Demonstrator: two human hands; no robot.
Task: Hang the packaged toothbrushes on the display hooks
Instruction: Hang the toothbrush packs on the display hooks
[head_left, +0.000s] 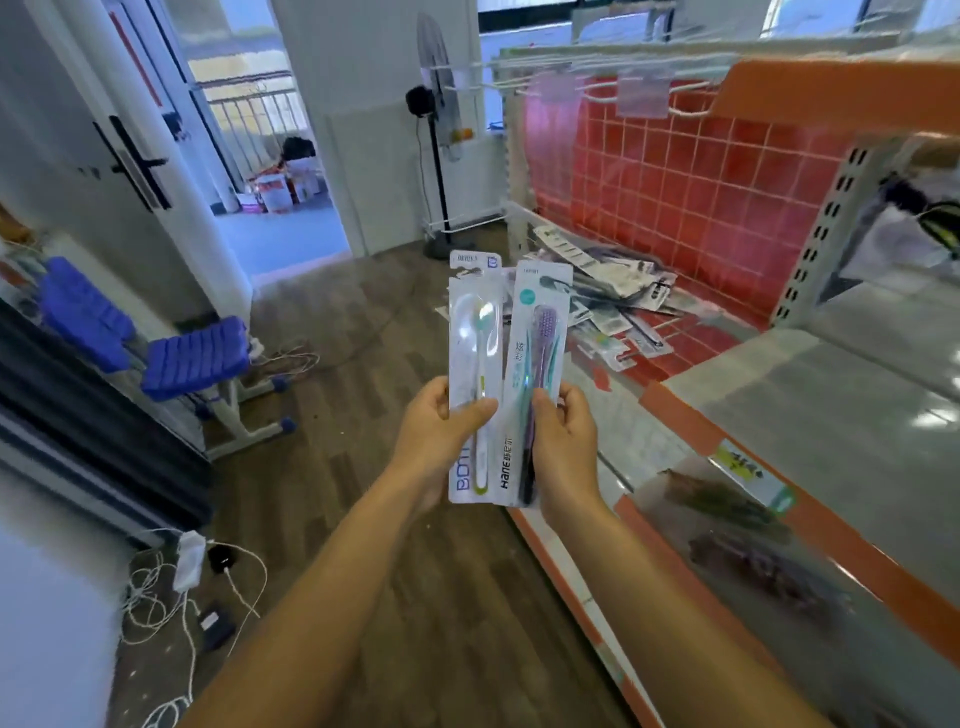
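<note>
Right now your left fingers curl round the lower part of the white-and-green toothbrush pack, thumb across its front. Your right fingers grip the teal-and-purple toothbrush pack the same way. Both packs stand upright side by side with their edges touching, well short of the display hooks, which are far off and up to the right.

Because you grip low, the tops with the hang holes will probably wobble as you reach. A hole could miss the wire tip, and the thin card could bend or tear if you push. Threading both at once risks one pack slipping to the wooden floor. The clear price tags on the hook ends may also snag a card.

No bin or box shows. The red shelf below the hooks carries a loose heap of toothbrush packs, lying flat and crossed.
</note>
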